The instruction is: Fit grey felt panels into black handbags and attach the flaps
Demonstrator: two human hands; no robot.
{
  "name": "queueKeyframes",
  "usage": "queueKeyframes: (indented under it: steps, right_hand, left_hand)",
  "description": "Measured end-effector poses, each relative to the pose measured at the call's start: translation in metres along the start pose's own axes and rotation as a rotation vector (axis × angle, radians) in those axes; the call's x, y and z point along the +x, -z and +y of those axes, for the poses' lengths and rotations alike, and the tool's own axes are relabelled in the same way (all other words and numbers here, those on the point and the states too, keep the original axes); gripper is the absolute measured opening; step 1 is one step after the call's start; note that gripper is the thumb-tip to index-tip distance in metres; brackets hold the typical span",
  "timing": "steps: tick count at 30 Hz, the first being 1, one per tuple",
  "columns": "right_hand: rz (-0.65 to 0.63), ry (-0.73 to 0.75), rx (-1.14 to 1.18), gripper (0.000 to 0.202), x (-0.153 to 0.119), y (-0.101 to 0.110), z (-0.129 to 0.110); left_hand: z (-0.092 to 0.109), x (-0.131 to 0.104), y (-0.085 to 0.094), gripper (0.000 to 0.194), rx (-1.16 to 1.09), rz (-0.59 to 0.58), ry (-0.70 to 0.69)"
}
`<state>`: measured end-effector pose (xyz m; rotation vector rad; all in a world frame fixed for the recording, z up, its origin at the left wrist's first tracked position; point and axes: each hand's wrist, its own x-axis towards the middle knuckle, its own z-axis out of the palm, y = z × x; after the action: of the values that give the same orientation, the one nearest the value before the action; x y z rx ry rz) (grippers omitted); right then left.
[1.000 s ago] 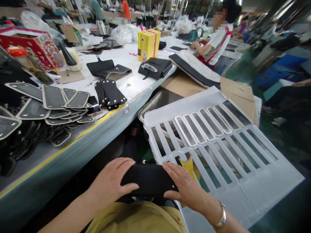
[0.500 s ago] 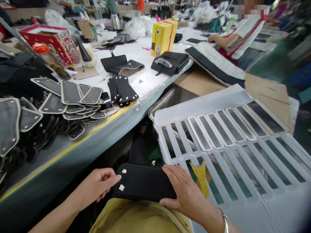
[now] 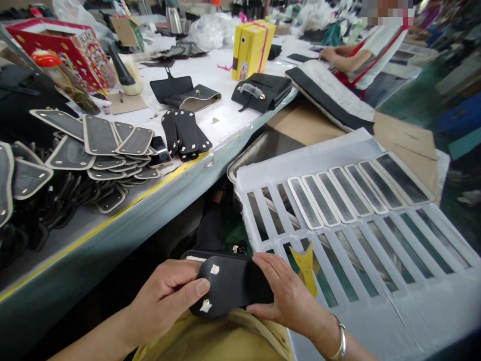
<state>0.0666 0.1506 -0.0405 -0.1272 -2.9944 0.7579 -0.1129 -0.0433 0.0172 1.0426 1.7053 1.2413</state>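
Lifted and bent since the earlier frame, the left end of the black panel [image 3: 235, 288] now stands away from the layer below. Holding that fold seems the step in hand; it calls for steady support at both ends. The left hand [image 3: 161, 301] pinches nearly closed, thumb on top near the white patches [image 3: 214, 269]; the right hand [image 3: 291, 293], spread wider, clasps the other end. Between both hands, the panel lies above the yellow garment [image 3: 210, 336]

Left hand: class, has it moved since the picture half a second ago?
Yes; the left hand has shifted to the right, closer to the notched yellow piece.
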Motion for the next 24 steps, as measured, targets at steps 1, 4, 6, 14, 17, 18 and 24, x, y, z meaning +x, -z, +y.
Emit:
queueKeyframes:
  steps: [1,4,6,14,17,18,24]
  right_hand:
    - [0.011,0.004,0.007,0.078,0.0,0.0,0.001]
    - [0.053,0.02,0.048,0.072,-0.002,-0.001,0.003]
    - [0.076,0.036,0.073,0.065,-0.003,-0.001,0.004]
    - [0.005,-0.059,0.029,0.081,-0.002,-0.001,0.001]
    - [0.001,-0.038,-0.01,0.085,-0.001,-0.002,0.003]
    - [0.003,-0.032,-0.019,0.086,-0.001,-0.003,0.004]
    - [0.033,-0.04,-0.048,0.076,-0.002,-0.006,0.005]
  left_hand:
    - [0.008,0.006,-0.004,0.039,-0.007,-0.042,-0.025]
    - [0.039,0.027,-0.018,0.036,-0.014,-0.209,-0.119]
    - [0.054,0.036,-0.024,0.036,0.001,-0.286,-0.197]
    - [0.002,0.001,0.016,0.043,0.257,0.012,0.243]
    - [-0.029,-0.016,0.028,0.045,0.308,0.046,0.485]
    - [-0.036,-0.018,0.029,0.045,0.323,0.051,0.519]
    - [-0.052,-0.017,0.025,0.045,0.35,0.109,0.542]
